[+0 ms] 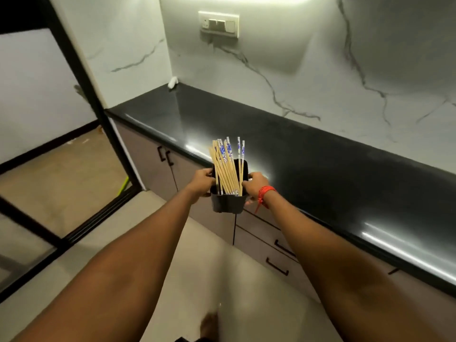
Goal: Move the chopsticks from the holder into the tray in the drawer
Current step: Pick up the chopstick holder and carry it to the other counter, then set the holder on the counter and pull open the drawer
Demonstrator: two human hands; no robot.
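Note:
A black holder (228, 203) hangs in the air in front of the counter edge, carried between both hands. My left hand (201, 181) grips its left side and my right hand (255, 185), with a red thread on the wrist, grips its right side. Several wooden chopsticks (228, 166) with blue-and-white patterned tops stand in the holder, leaning left and fanning out above its rim. The drawers (267, 239) below the counter are closed; no tray is visible.
A glossy black countertop (308, 169) runs from back left to front right along a white marble wall. A small white object (172, 81) lies in its far corner. Cabinet doors with black handles (164, 154) sit left of the drawers. A black-framed glass partition (81, 77) stands at left.

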